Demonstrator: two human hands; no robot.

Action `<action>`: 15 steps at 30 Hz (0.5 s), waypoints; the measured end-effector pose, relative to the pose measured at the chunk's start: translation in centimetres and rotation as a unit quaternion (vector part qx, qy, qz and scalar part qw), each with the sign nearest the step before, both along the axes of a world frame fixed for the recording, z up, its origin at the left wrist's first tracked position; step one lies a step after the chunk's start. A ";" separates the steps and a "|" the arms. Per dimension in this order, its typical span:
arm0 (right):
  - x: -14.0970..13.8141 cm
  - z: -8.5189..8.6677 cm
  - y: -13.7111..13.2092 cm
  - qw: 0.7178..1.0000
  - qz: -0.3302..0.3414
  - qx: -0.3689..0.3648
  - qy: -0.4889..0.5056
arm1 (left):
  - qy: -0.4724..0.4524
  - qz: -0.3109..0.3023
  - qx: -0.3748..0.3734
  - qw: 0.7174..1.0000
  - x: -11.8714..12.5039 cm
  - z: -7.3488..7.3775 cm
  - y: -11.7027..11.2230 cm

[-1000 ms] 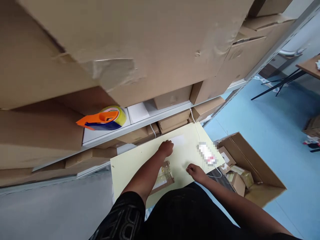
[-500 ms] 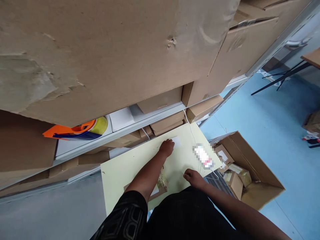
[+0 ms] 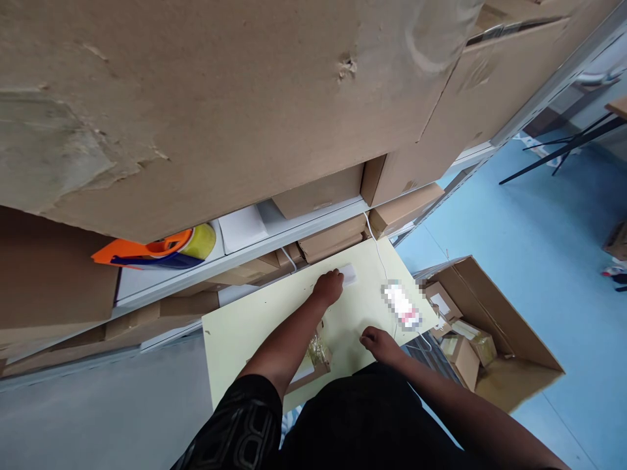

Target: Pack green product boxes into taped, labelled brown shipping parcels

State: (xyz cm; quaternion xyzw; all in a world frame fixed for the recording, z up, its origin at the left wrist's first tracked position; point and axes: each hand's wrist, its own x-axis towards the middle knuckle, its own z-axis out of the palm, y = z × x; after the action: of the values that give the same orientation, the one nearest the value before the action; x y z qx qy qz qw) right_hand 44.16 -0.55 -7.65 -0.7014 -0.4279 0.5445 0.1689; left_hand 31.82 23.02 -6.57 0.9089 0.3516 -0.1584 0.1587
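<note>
We see the left hand [image 3: 328,287] with its fingers bent down at the edge of a flat, oblong white slip [image 3: 349,275], which lies at its two o'clock; we cannot tell whether the fingertips pinch it or only press it. The right hand [image 3: 379,344], at four o'clock from the left, is loosely closed just above the smooth, pale yellow board [image 3: 230,339].

Below the left hand, between six and seven o'clock, a brown cardboard parcel [image 3: 319,356] lies partly under the forearm, its top glossy with wrinkled yellowish tape around a white patch. At the right hand's one o'clock lies a whitish oblong, blurred into squares [image 3: 401,305], with a pinkish mark; a thin white cord [image 3: 376,241] runs near it. At three o'clock, an open carton [image 3: 516,382] holds small taped boxes [image 3: 463,359], some bearing white labels too small for us to read.

At nine o'clock from the left hand, we find an orange and navy plastic tape dispenser [image 3: 151,251] with a yellow roll. Twelve o'clock is filled by a big matt carton [image 3: 255,104], scuffed and torn. On the black sleeve [image 3: 249,424] we make out outlined letters, one resembling an R.
</note>
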 end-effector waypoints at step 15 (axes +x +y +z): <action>1.2 0.9 9.3 0.975 -0.085 0.133 -0.159 | -0.117 0.306 0.043 0.944 -1.0 1.3 1.1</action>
State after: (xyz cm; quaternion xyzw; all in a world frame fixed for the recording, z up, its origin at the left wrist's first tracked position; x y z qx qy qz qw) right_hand 45.34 8.78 -6.70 -0.7839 -0.4565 0.3485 0.2360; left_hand 30.85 24.09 -5.27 0.7756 0.5982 0.0202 0.2003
